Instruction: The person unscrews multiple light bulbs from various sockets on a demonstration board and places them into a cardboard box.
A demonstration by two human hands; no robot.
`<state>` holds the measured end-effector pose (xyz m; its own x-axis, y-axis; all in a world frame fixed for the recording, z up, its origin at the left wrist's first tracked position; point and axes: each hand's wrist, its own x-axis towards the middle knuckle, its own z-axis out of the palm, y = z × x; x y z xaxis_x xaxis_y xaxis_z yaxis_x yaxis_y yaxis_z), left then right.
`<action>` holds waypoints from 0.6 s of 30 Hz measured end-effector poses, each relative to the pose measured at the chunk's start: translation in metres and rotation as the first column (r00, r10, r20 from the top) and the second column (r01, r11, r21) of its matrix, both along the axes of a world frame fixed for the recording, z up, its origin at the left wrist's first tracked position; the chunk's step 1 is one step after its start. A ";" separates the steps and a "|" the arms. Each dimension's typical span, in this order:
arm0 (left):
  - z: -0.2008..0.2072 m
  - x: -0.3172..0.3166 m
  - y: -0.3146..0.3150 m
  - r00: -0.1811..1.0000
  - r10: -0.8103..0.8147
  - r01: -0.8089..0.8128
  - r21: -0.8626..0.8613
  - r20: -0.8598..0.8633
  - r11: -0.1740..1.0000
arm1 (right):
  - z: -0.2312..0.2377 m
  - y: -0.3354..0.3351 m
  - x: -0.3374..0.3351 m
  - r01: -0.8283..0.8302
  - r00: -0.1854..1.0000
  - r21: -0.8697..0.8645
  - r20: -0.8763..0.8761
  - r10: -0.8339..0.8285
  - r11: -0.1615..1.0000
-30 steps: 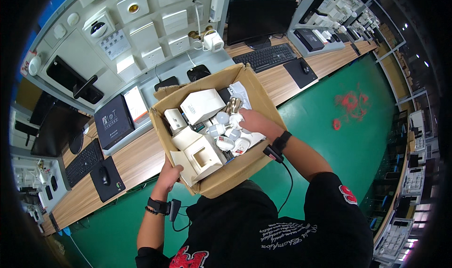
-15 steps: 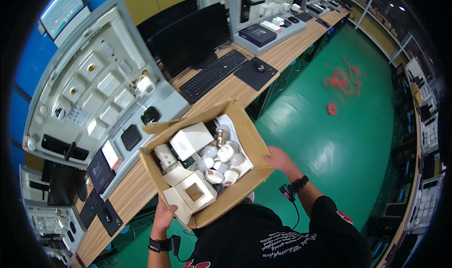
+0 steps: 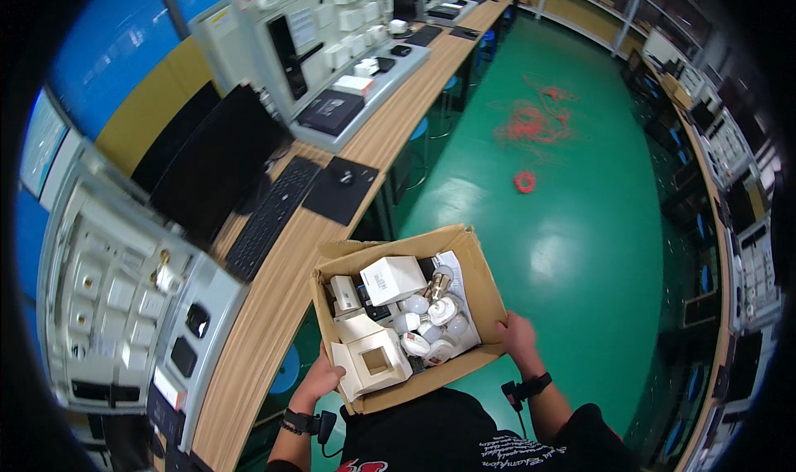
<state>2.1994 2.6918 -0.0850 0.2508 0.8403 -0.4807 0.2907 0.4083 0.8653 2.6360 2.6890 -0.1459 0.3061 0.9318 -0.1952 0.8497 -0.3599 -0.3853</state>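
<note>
Between my hands is an open cardboard box [image 3: 489, 285], carried in front of my body over the green floor. My left hand [image 3: 322, 376] grips its near left side, the thumb over the edge. Round the right wall closes my right hand [image 3: 517, 339], its far fingers hidden by the cardboard. Inside lie several white light bulbs [image 3: 444, 310], some with metal bases upward. A white carton [image 3: 391, 279] sits toward the back, and a smaller white box [image 3: 344, 294] stands left of it. Nearest my left hand rests an opened white carton [image 3: 373, 362] with a square hole.
Along the left runs a wooden bench [image 3: 274, 306] with a monitor [image 3: 217, 161], a keyboard [image 3: 274, 215], a mouse pad [image 3: 340, 192] and display panels [image 3: 108, 298]. Blue stools [image 3: 287, 371] stand under it. Tangled red cable [image 3: 531, 124] and a red coil [image 3: 524, 182] lie ahead on the floor.
My body has turned left and moved along the aisle, away from the near display panel. The box, still in both hands, now hangs over the floor rather than beside the bench edge.
</note>
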 end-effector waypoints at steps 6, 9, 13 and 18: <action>-0.052 0.040 0.112 0.992 -0.130 0.129 0.099 -0.005 0.987 | -0.013 0.047 0.044 0.148 0.989 -0.034 -0.008 -0.148 0.988; -0.028 0.081 0.188 0.975 -0.221 0.222 0.077 -0.022 0.972 | -0.016 0.076 0.076 0.219 0.975 0.003 -0.029 -0.219 0.976; -0.047 0.123 0.274 0.953 -0.304 0.301 0.139 0.003 0.943 | -0.003 0.125 0.113 0.276 0.960 0.085 -0.069 -0.271 0.957; -0.071 0.171 0.362 0.921 -0.383 0.368 0.167 0.067 0.915 | 0.013 0.175 0.148 0.329 0.944 0.132 -0.088 -0.319 0.935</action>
